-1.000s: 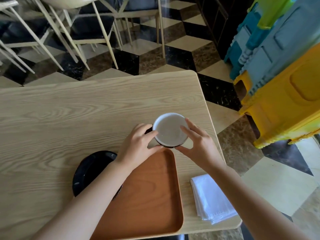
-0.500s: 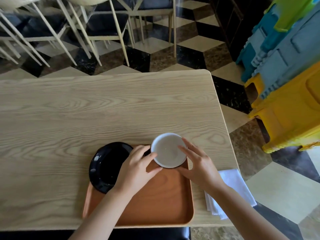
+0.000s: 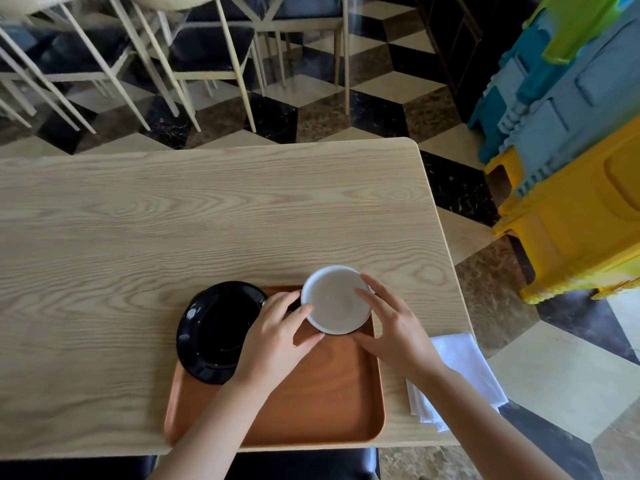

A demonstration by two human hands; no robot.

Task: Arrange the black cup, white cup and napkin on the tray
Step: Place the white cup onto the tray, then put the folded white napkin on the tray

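Both hands (image 3: 277, 336) (image 3: 394, 327) hold white cup (image 3: 335, 299) upright, mouth up.

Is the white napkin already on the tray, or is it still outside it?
Outside. The white napkin lies folded on the table, right of the tray, partly hidden by the right forearm.

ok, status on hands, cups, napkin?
Left hand and right hand both on white cup, at tray far-right corner. Black cup on tray's left edge. Napkin off tray.
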